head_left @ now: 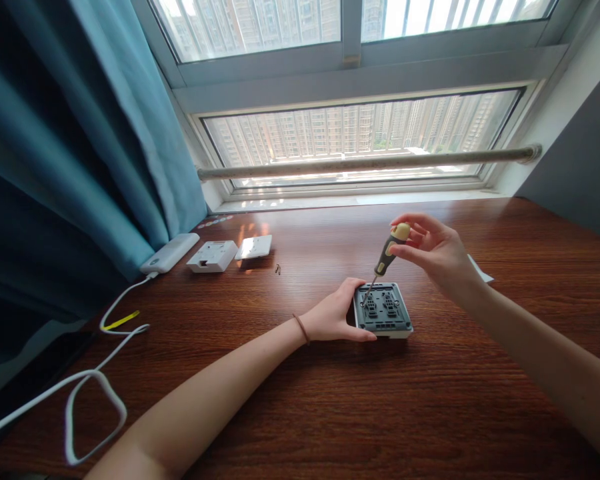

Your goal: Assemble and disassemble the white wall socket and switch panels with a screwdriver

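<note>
A wall switch (381, 310) with its grey inner frame showing lies on the wooden table, on a white base. Thumb and fingers of my left hand (337, 313) grip its left side. My right hand (425, 250) is closed round the handle of a screwdriver (386, 255), grey with pale yellow parts. The screwdriver leans, its handle up and to the right. Its tip meets the left part of the switch, at or very near a screw there; the exact contact is too small to make out.
Left of the hands lie a white box (213, 257), a white cover plate (254, 247) and some small screws (278, 269). A white power strip (170, 253) with a looping cable (111, 400) and a yellow strip (121, 321) lie by the curtain (145, 133). White paper (481, 270) shows behind my right wrist.
</note>
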`<action>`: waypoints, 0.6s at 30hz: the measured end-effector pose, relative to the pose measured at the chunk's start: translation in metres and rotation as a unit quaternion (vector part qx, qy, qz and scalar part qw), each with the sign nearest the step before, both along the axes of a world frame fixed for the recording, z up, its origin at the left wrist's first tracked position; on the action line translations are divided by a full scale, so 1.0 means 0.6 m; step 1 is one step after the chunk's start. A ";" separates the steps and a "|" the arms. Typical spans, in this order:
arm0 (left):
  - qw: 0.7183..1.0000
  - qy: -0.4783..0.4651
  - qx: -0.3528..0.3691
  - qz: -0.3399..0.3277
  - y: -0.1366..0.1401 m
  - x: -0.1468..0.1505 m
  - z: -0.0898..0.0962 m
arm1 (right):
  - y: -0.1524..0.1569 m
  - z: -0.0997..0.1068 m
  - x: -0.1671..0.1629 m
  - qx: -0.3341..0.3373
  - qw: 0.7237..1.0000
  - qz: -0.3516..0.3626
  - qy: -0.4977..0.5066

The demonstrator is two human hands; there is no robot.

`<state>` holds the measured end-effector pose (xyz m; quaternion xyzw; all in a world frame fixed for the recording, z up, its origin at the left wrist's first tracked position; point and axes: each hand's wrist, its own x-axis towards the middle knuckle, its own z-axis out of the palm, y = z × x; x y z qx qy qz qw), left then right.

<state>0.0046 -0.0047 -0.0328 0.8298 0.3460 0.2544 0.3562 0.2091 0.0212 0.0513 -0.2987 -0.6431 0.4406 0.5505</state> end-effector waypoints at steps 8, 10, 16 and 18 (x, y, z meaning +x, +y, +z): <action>1.000 0.003 0.007 -0.004 0.000 0.000 0.001 | -0.012 0.009 0.000 -0.033 0.996 0.082 0.032; 1.000 0.004 0.005 -0.005 0.000 0.000 0.001 | -0.012 0.008 -0.002 -0.025 0.997 0.074 0.026; 1.000 0.006 0.002 -0.006 0.001 0.000 0.001 | -0.002 -0.001 -0.001 0.019 1.000 -0.011 -0.013; 1.000 0.005 0.001 -0.005 0.001 0.000 0.001 | -0.003 0.000 0.001 0.015 1.000 0.001 -0.007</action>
